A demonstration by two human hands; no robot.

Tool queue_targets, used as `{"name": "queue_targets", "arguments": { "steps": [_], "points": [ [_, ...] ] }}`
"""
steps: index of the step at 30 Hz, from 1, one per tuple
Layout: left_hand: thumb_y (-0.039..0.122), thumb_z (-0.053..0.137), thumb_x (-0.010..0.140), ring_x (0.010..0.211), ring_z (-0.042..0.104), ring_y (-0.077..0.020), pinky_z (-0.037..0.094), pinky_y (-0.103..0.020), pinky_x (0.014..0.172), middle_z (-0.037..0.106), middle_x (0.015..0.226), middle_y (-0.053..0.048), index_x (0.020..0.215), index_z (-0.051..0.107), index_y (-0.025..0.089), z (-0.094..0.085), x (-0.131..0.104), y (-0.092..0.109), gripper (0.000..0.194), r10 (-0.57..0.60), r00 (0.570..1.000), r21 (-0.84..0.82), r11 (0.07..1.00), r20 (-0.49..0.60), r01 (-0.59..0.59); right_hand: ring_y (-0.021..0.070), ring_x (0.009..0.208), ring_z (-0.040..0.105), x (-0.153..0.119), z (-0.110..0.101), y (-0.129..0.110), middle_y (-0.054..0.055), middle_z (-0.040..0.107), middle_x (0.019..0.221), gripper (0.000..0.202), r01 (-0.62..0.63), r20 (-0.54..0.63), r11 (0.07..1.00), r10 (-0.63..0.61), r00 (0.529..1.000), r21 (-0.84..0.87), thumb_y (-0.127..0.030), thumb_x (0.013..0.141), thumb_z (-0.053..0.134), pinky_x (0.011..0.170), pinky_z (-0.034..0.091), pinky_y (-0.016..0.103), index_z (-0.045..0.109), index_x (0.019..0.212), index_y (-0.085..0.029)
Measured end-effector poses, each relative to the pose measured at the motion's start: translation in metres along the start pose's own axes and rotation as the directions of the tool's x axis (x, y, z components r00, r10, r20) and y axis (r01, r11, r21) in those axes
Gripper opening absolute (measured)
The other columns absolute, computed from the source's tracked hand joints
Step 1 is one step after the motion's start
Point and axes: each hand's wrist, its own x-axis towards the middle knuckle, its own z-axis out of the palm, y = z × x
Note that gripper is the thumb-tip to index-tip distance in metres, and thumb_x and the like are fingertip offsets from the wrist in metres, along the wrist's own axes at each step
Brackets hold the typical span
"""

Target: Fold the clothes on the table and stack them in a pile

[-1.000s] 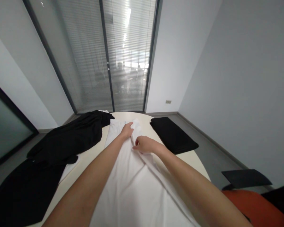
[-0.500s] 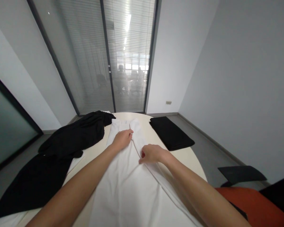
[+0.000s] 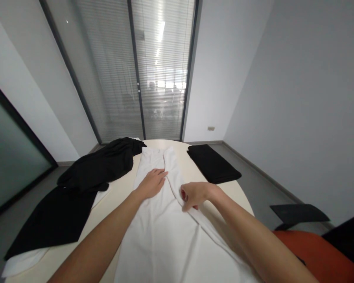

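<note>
Our left hand [image 3: 153,183]: laid palm down, fingers extended forward, grip released and flat on the white cloth [image 3: 165,243], fingertips at its folded edge. Our right hand [image 3: 194,194]: wrist bent, fingers curled, thumb pointing down at the same edge, nearer us; whether this grip pinches the fabric we cannot tell. Both forearms bare, reaching in from the lower corners. The white cloth: spread lengthwise down the middle of the surface [image 3: 236,192], a long strip folded along its right side, shallow creases throughout, near end running out of view. The surface: pale, with a rounded far edge. On its left we list a rumpled black garment [image 3: 100,169], with white fabric [image 3: 23,261] showing from under the dark pile; on its right, a folded black cloth [image 3: 214,163], flat. Room: glass partition [image 3: 118,78] with blinds, plain wall [image 3: 306,98], grey floor [image 3: 259,184], chair [image 3: 318,251] with orange seat at right.
</note>
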Motion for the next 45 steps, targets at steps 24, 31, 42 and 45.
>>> {"name": "queue_targets", "arguments": {
  "steps": [24, 31, 42, 45],
  "points": [
    [0.046, 0.032, 0.1, 0.147, 0.028, -0.0393, 0.024, -0.051, 0.117, 0.031, 0.16, -0.021, 0.15, 0.041, 0.008, -0.008, 0.001, -0.023, 0.064, -0.6, 0.799, 0.21, 0.786, 0.034, 0.581, 0.0361, 0.151, 0.016, 0.101, 0.017, 0.018, 0.019, 0.02, 0.163, 0.065, 0.223, -0.527, 0.955, -0.293, 0.798, -0.194, -0.044, 0.103, 0.032, 0.121, 0.021, 0.053, 0.027, 0.158, -0.009],
    [0.052, 0.027, 0.099, 0.152, 0.015, -0.0349, 0.014, -0.051, 0.121, 0.022, 0.164, -0.016, 0.155, 0.032, 0.012, 0.002, 0.036, -0.042, 0.069, -0.525, 0.84, 0.19, 0.846, 0.138, 0.498, 0.0364, 0.153, 0.006, 0.119, 0.007, 0.033, 0.014, 0.011, 0.166, 0.068, 0.135, -0.54, 0.976, -0.208, 0.815, -0.172, -0.051, 0.103, 0.025, 0.122, 0.014, 0.053, 0.023, 0.159, -0.013],
    [0.053, 0.029, 0.1, 0.152, 0.017, -0.0358, 0.016, -0.055, 0.12, 0.024, 0.163, -0.019, 0.153, 0.036, 0.012, 0.0, 0.073, -0.073, 0.067, -0.47, 0.88, 0.136, 0.878, 0.063, 0.459, 0.036, 0.153, 0.006, 0.16, -0.023, 0.054, 0.012, 0.013, 0.166, 0.065, 0.078, -0.633, 0.991, -0.127, 0.764, -0.104, -0.05, 0.103, 0.027, 0.121, 0.011, 0.054, 0.027, 0.158, -0.016],
    [0.044, 0.037, 0.1, 0.147, 0.03, -0.0368, 0.026, -0.054, 0.116, 0.034, 0.158, -0.022, 0.146, 0.044, 0.01, -0.009, 0.064, -0.056, 0.058, -0.427, 0.904, 0.117, 0.899, 0.024, 0.422, 0.0351, 0.153, 0.009, 0.165, -0.024, 0.06, 0.012, 0.017, 0.166, 0.064, 0.134, -0.659, 0.988, -0.153, 0.736, -0.08, -0.052, 0.103, 0.029, 0.121, 0.012, 0.055, 0.031, 0.157, -0.017]
  ]
}}
